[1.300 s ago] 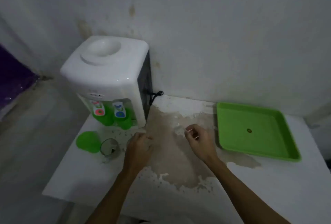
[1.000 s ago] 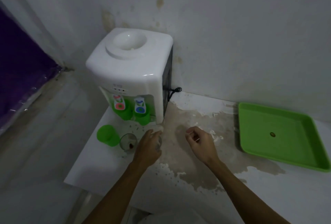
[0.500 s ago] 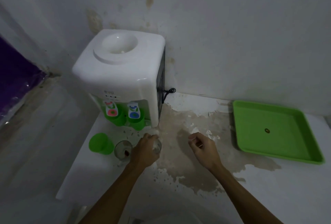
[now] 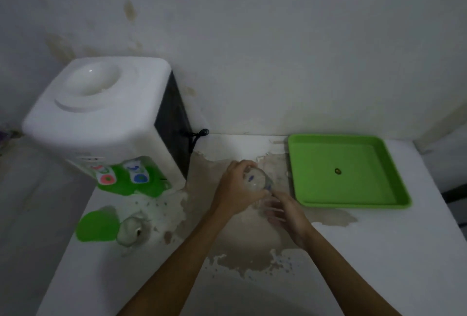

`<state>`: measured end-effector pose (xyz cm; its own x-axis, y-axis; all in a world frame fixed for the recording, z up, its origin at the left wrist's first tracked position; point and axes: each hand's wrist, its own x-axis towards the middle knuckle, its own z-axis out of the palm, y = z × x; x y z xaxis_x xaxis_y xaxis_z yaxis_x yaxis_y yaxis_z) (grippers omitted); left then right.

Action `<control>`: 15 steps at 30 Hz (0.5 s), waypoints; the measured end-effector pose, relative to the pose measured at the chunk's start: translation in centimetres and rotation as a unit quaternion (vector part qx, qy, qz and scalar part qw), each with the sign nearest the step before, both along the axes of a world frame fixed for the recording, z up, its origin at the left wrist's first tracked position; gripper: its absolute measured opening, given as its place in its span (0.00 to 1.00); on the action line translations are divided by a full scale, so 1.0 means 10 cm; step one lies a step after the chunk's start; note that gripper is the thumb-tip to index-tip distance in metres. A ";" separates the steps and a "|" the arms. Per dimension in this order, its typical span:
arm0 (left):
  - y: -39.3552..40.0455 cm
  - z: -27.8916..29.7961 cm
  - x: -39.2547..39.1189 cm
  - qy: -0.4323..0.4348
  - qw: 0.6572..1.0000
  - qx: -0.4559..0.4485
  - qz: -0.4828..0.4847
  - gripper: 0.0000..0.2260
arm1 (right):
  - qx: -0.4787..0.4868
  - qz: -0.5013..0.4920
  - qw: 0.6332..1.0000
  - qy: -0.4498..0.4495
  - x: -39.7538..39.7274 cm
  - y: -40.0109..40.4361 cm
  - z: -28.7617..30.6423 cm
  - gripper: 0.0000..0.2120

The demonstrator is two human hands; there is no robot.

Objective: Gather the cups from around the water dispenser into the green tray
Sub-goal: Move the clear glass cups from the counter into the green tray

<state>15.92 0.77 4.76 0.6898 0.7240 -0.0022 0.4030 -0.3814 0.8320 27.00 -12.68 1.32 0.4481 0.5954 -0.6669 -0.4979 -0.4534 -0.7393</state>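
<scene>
My left hand (image 4: 233,189) grips a clear glass cup (image 4: 255,180) lifted above the table, left of the green tray (image 4: 394,179). My right hand (image 4: 285,212) touches the cup's lower end, its fingers wrapped on it. The tray lies at the right by the wall, holding only a small dark speck. A green cup (image 4: 94,224) and a second clear glass cup (image 4: 130,231) stand in front of the white water dispenser (image 4: 101,113), at the left of the table.
The white table (image 4: 379,252) has a large brown patch of peeled surface in the middle. The dispenser's black cord (image 4: 197,135) hangs behind it by the wall. The table's left edge drops to the floor.
My left hand has lifted the clear glass cup from beside the dispenser and carried it right. My right hand has moved in and closed on it.
</scene>
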 end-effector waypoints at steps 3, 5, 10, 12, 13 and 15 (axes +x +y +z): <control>-0.22 0.02 0.37 -0.025 1.000 -0.010 0.006 0.28 | 0.036 -0.060 0.992 0.109 0.24 -0.15 0.01 0.21; -0.37 0.01 0.60 -0.038 0.999 -0.016 0.002 0.27 | 0.083 -0.100 0.980 0.150 0.43 -0.26 0.02 0.20; -0.69 -0.18 1.03 -0.033 0.998 -0.057 -0.012 0.27 | 0.165 -0.133 0.949 0.233 0.84 -0.46 -0.03 0.21; -0.77 -0.28 1.16 -0.022 0.997 -0.077 -0.014 0.27 | 0.155 -0.132 0.953 0.222 1.01 -0.54 -0.10 0.21; -0.78 -0.31 1.19 -0.015 0.996 -0.086 -0.018 0.27 | 0.144 -0.131 0.959 0.206 1.06 -0.56 -0.12 0.21; -0.80 -0.39 1.27 0.001 0.994 -0.108 -0.031 0.26 | 0.120 -0.114 0.973 0.160 1.20 -0.59 -0.21 0.21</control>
